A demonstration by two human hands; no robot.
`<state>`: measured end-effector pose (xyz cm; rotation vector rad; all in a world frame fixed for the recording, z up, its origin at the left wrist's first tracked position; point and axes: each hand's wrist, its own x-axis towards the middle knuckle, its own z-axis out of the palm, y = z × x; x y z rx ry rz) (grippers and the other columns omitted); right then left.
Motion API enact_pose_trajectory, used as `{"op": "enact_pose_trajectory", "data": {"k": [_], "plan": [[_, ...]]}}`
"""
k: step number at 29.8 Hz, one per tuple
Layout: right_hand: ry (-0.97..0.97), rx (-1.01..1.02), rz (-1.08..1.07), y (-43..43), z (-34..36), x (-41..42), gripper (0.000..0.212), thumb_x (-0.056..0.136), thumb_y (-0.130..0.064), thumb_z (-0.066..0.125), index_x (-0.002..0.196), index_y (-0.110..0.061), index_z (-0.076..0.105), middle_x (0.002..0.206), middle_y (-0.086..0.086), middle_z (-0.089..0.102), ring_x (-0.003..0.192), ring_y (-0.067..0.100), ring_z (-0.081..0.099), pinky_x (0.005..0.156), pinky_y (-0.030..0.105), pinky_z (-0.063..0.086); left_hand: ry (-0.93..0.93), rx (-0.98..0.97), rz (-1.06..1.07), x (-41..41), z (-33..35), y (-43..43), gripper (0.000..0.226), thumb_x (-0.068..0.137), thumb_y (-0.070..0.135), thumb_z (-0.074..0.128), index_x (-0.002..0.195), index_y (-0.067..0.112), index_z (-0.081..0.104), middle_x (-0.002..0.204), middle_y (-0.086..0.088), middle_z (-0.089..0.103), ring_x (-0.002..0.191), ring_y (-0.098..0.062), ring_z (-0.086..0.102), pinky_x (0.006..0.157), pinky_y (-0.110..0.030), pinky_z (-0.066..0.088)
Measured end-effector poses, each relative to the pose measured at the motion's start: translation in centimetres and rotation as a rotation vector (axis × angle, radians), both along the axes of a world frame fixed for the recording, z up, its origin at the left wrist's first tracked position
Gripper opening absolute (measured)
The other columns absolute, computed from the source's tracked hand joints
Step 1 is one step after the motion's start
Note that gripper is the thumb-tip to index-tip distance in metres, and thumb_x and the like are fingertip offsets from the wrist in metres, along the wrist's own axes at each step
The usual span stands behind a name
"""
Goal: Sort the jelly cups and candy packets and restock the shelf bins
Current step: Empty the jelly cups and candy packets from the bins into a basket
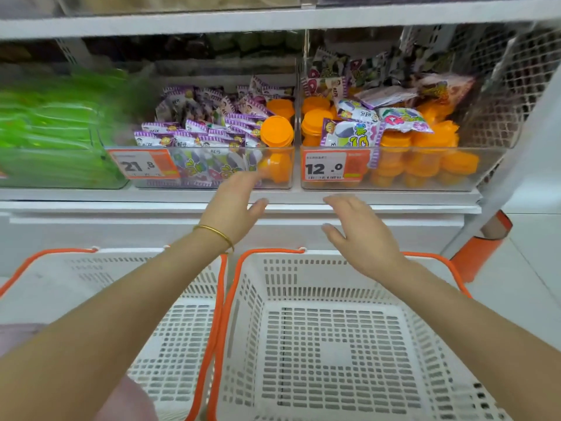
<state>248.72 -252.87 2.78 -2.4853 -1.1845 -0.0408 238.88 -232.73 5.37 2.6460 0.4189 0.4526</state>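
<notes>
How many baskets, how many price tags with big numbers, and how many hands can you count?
Baskets: 2, the left basket and the right basket
Price tags: 2, the 21.8 tag and the 12.0 tag
Hands: 2, the left hand and the right hand
Total: 6

Clear glossy plastic bins, perforated matt white plastic basket, shiny foil candy packets.
</notes>
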Motion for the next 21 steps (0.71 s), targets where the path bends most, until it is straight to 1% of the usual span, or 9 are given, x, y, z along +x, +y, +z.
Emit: {"op": "enact_pose_trajectory", "data": {"k": [2, 4, 7, 9, 11, 13, 16, 18, 21], "plan": [[-0.157, 0.108, 0.029, 1.0, 2.1, 0.1, 0.034, 0.093, -0.019, 0.053, 0.127, -0.011, 0.054, 0.126, 0.008, 0.056, 0.115, 0.031, 0.051, 0.09, 0.042, 0.045, -0.129, 0.186, -0.005, 0.8, 1.2, 0.6, 0.041, 0.087, 0.012, 0.062, 0.126, 0.008, 0.053, 0.125, -0.011, 0.055, 0.121, -0.029, 0.046, 0.101, -0.03, 0.027], [-0.338, 0.192, 0.016, 1.9, 3.6, 0.8, 0.028, 0.087, -0.016, 0.054, 0.114, -0.01, 0.062, 0.111, 0.009, 0.063, 0.101, 0.034, 0.057, 0.079, 0.043, 0.048, -0.193, 0.356, -0.003, 1.3, 1.8, 1.6, 0.04, 0.083, 0.012, 0.064, 0.122, 0.007, 0.056, 0.126, -0.013, 0.055, 0.121, -0.033, 0.046, 0.101, -0.035, 0.029], [-0.469, 0.186, -0.082, 3.1, 4.8, 2.7, 0.026, 0.085, -0.015, 0.055, 0.109, -0.009, 0.062, 0.108, 0.01, 0.063, 0.099, 0.035, 0.056, 0.077, 0.043, 0.045, -0.193, 0.499, -0.012, 1.9, 2.1, 2.8, 0.044, 0.081, 0.014, 0.067, 0.123, 0.008, 0.056, 0.132, -0.014, 0.052, 0.122, -0.036, 0.045, 0.103, -0.046, 0.035], [-0.481, 0.137, -0.13, 3.8, 5.2, 4.1, 0.028, 0.088, -0.018, 0.057, 0.114, -0.009, 0.061, 0.111, 0.011, 0.062, 0.102, 0.035, 0.054, 0.08, 0.044, 0.044, -0.118, 0.544, -0.008, 2.3, 2.0, 3.2, 0.048, 0.083, 0.019, 0.066, 0.128, 0.01, 0.052, 0.14, -0.012, 0.047, 0.129, -0.035, 0.04, 0.107, -0.051, 0.034], [-0.452, 0.057, -0.163, 4.6, 5.1, 5.1, 0.031, 0.092, -0.025, 0.055, 0.12, -0.012, 0.058, 0.115, 0.01, 0.06, 0.107, 0.033, 0.052, 0.085, 0.044, 0.04, -0.063, 0.582, -0.024, 2.8, 1.9, 3.5, 0.051, 0.084, 0.022, 0.066, 0.131, 0.011, 0.05, 0.144, -0.012, 0.043, 0.134, -0.035, 0.035, 0.108, -0.055, 0.032], [-0.468, 0.001, -0.172, 5.2, 4.4, 5.7, 0.03, 0.093, -0.031, 0.052, 0.118, -0.015, 0.059, 0.11, 0.008, 0.062, 0.105, 0.032, 0.052, 0.086, 0.042, 0.035, -0.028, 0.592, -0.034, 3.1, 1.7, 3.6, 0.052, 0.085, 0.023, 0.066, 0.133, 0.011, 0.049, 0.145, -0.012, 0.041, 0.136, -0.035, 0.033, 0.108, -0.057, 0.03], [-0.485, 0.03, -0.201, 5.7, 3.7, 6.4, 0.025, 0.092, -0.033, 0.053, 0.11, -0.018, 0.062, 0.102, 0.005, 0.064, 0.098, 0.03, 0.054, 0.083, 0.04, 0.03, -0.005, 0.571, -0.024, 3.4, 1.2, 3.8, 0.055, 0.087, 0.022, 0.063, 0.138, 0.012, 0.044, 0.148, -0.01, 0.038, 0.139, -0.033, 0.028, 0.111, -0.056, 0.022], [-0.405, 0.054, -0.204, 5.9, 3.8, 6.6, 0.024, 0.094, -0.034, 0.051, 0.11, -0.02, 0.062, 0.105, 0.003, 0.064, 0.101, 0.029, 0.053, 0.084, 0.04, 0.031, -0.022, 0.559, -0.027, 3.6, 0.9, 3.8, 0.057, 0.087, 0.02, 0.064, 0.139, 0.011, 0.043, 0.147, -0.01, 0.039, 0.139, -0.032, 0.029, 0.111, -0.056, 0.019], [-0.363, 0.046, -0.166, 5.8, 4.2, 7.1, 0.026, 0.095, -0.037, 0.048, 0.113, -0.023, 0.06, 0.109, 0.0, 0.064, 0.104, 0.027, 0.051, 0.085, 0.038, 0.031, -0.051, 0.516, -0.006, 4.2, 0.9, 3.6, 0.054, 0.089, 0.019, 0.06, 0.14, 0.011, 0.043, 0.148, -0.009, 0.039, 0.141, -0.03, 0.026, 0.113, -0.054, 0.014]]}}
